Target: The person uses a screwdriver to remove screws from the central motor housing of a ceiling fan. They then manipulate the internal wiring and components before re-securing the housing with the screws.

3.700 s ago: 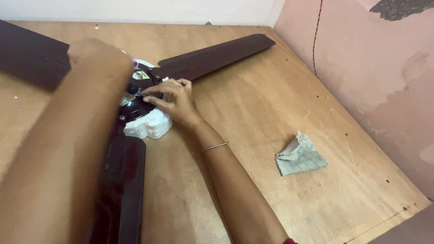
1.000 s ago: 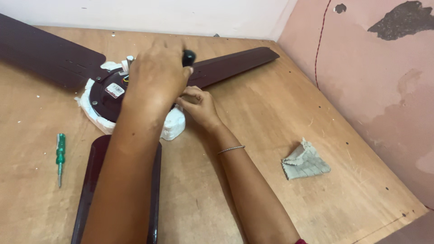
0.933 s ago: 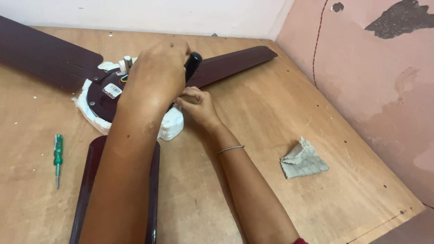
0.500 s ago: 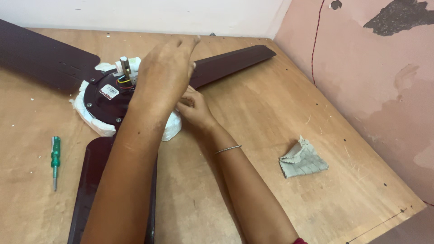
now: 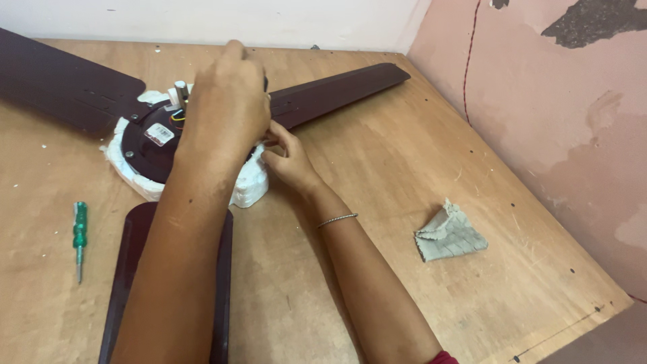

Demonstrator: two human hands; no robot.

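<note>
The ceiling fan motor (image 5: pixel 151 138) is sitting on white foam (image 5: pixel 246 192) at the table's (image 5: pixel 377 202) far left. The left hand (image 5: pixel 226 111) is gripping something hidden above it; the right hand (image 5: pixel 290 162) is pinching beside it. A slip could be jolting the wires.

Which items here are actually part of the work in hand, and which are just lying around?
In use:
- ceiling fan motor hub, dark, resting on a white foam ring
- maroon fan blades
- left hand over the hub
- right hand at the hub's edge

Lying about:
- green screwdriver on the wooden table
- crumpled grey cloth
</note>
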